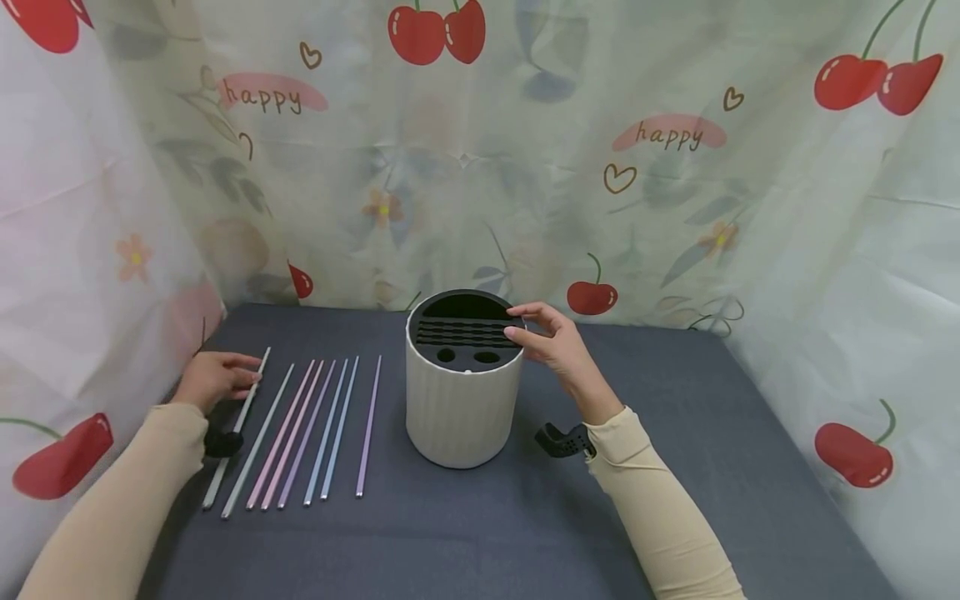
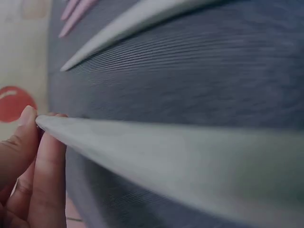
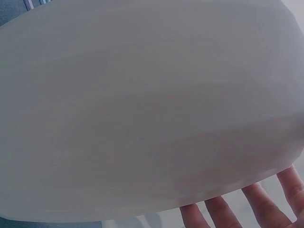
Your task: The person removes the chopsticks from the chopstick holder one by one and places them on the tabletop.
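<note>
At the left, my left hand (image 1: 213,379) pinches the leftmost silvery-green chopstick (image 1: 247,410) close to its thin far end. In the left wrist view, thumb and fingers (image 2: 47,175) meet at that tapered tip, and the thick end runs toward the camera. My right hand (image 1: 558,346) holds the right side of a white ribbed utensil holder (image 1: 461,417), thumb and index finger at its rim. Its black insert (image 1: 472,333) has a wide opening at the back, slots across the middle and two round holes in front. The holder's wall (image 3: 142,104) fills most of the right wrist view.
To the right of the held chopstick lie its silvery-green match (image 1: 258,442), two pink chopsticks (image 1: 281,433), a purple one (image 1: 306,437), two blue ones (image 1: 330,433) and another purple one (image 1: 368,429). All lie on a dark grey cloth (image 1: 450,542). A cherry-print curtain (image 1: 465,192) hangs behind.
</note>
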`<move>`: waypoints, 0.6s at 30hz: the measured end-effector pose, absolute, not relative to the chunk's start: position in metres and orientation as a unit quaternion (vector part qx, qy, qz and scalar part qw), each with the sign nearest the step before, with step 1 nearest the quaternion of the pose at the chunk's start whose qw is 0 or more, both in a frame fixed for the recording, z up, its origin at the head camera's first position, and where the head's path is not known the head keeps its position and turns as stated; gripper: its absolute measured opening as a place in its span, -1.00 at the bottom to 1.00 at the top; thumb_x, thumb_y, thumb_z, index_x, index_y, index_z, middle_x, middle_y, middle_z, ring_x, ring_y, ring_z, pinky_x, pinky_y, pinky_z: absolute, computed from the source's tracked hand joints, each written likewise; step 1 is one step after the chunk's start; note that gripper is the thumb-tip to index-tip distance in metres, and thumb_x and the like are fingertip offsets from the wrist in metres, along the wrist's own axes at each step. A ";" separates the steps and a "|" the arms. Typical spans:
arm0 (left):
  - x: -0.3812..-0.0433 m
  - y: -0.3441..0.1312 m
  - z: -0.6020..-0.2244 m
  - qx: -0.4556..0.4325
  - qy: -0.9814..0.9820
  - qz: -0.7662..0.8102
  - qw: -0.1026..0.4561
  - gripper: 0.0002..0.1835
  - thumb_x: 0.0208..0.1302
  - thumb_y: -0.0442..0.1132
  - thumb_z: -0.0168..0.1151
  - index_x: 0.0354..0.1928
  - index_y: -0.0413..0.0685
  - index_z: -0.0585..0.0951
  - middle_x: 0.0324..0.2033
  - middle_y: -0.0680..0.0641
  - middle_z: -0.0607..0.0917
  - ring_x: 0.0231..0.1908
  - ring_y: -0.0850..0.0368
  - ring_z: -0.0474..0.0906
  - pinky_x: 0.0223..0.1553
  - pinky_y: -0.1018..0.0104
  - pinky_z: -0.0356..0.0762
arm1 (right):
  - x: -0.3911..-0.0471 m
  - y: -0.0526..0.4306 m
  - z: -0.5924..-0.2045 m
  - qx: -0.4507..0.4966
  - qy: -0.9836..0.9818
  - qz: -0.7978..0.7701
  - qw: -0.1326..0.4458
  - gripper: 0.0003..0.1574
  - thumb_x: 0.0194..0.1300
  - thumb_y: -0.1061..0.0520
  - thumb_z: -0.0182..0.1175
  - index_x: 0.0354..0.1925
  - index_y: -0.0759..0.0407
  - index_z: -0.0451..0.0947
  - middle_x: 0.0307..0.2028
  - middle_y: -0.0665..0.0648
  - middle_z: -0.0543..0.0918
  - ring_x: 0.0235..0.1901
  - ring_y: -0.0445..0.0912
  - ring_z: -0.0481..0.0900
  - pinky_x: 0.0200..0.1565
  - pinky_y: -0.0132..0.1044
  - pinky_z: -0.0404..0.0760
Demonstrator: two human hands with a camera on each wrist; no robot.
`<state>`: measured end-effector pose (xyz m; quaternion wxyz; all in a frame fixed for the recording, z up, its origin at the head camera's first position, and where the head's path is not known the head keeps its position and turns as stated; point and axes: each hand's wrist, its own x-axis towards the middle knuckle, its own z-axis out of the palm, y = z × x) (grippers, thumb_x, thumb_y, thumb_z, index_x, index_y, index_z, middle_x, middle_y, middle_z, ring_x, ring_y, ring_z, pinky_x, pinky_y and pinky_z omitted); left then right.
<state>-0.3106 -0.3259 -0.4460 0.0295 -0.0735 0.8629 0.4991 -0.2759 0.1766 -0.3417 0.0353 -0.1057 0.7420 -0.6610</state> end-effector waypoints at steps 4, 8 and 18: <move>-0.309 -0.321 -0.454 -0.103 0.873 0.473 0.050 -0.54 0.23 -0.41 0.27 0.14 -0.49 0.49 -0.14 -0.32 0.64 -0.48 0.32 0.60 -0.40 0.36 0.70 | -0.276 0.176 -0.342 -0.103 0.743 -0.661 0.036 -0.58 0.28 0.10 0.28 0.09 0.10 0.49 0.26 0.13 0.38 0.21 0.09 0.45 0.23 0.17 0.44; -0.309 -0.316 -0.456 -0.120 0.879 0.458 0.051 -0.52 0.16 -0.38 0.35 0.11 -0.47 0.52 -0.02 -0.44 0.58 -0.48 0.28 0.60 -0.40 0.33 0.71 | -0.276 0.177 -0.342 -0.104 0.746 -0.657 0.034 -0.57 0.28 0.10 0.29 0.10 0.11 0.49 0.27 0.14 0.38 0.24 0.07 0.39 0.24 0.17 0.43; -0.309 -0.304 -0.452 -0.167 0.889 0.423 0.048 -0.56 0.08 -0.37 0.43 0.01 -0.44 0.59 -0.01 -0.44 0.55 -0.52 0.23 0.59 -0.46 0.33 0.68 | -0.275 0.176 -0.340 -0.101 0.745 -0.658 0.038 -0.53 0.29 0.11 0.28 0.13 0.16 0.47 0.28 0.15 0.37 0.20 0.09 0.45 0.24 0.15 0.44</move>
